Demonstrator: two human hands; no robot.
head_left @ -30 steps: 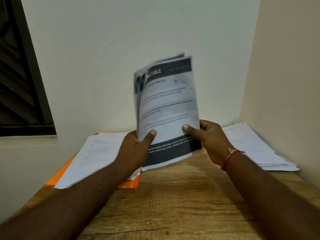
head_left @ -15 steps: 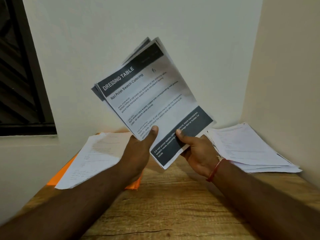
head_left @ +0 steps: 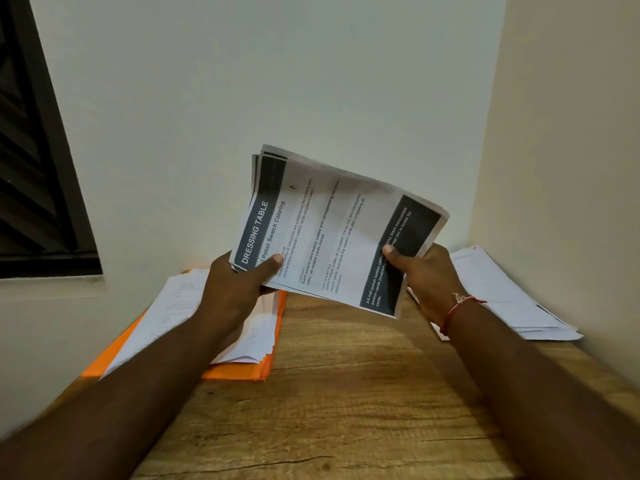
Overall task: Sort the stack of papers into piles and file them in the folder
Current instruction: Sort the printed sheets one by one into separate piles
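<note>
I hold a stack of printed papers (head_left: 332,230) in the air above the wooden table (head_left: 346,410); its top sheet reads "DRESSING TABLE" and now lies sideways. My left hand (head_left: 239,285) grips the stack's header end with the thumb on top. My right hand (head_left: 422,275) pinches the other end, at the dark footer band. An orange folder (head_left: 239,372) lies on the table at the left, with a pile of white sheets (head_left: 173,306) on it. A second pile of white papers (head_left: 502,296) rests at the right, against the wall.
Walls close the table in at the back and on the right. A dark window (head_left: 34,168) is at the left. Bare wood lies in front of me between the two piles.
The held stack has turned from upright to sideways, its header now at the left, and has come lower. My hands have spread to its two ends.
</note>
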